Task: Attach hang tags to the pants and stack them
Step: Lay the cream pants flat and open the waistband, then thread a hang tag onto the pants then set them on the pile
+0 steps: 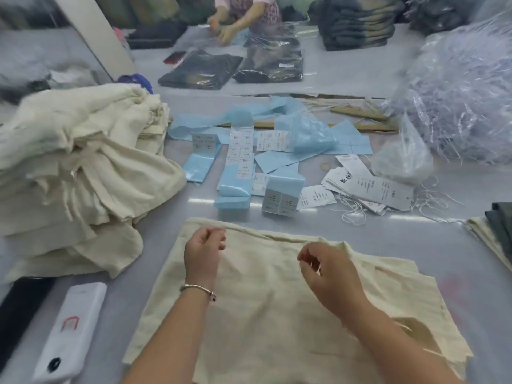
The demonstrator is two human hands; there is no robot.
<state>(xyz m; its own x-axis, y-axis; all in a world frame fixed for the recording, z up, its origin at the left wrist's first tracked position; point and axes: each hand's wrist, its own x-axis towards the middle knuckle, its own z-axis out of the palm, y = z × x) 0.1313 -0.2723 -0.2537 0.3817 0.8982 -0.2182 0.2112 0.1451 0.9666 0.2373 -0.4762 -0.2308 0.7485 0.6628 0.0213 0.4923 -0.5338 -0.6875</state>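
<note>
A folded pair of cream pants point(277, 314) lies flat on the grey table in front of me. My left hand point(203, 250) hovers over its upper left part with the fingers curled loosely and nothing visible in them. My right hand point(324, 268) hovers over the upper right part, fingers curled the same way. White hang tags point(368, 187) with strings lie in a loose heap beyond the pants to the right. A tall pile of cream pants point(77, 167) sits at the left.
Blue sticker sheets and label strips point(241, 156) cover the table's middle. A white phone point(72, 331) lies at the near left. Clear plastic bags point(457, 87) are heaped at the right, dark folded cloth point(498, 220) at the right edge. Another person point(243, 18) bags dark pants point(202, 69) across the table.
</note>
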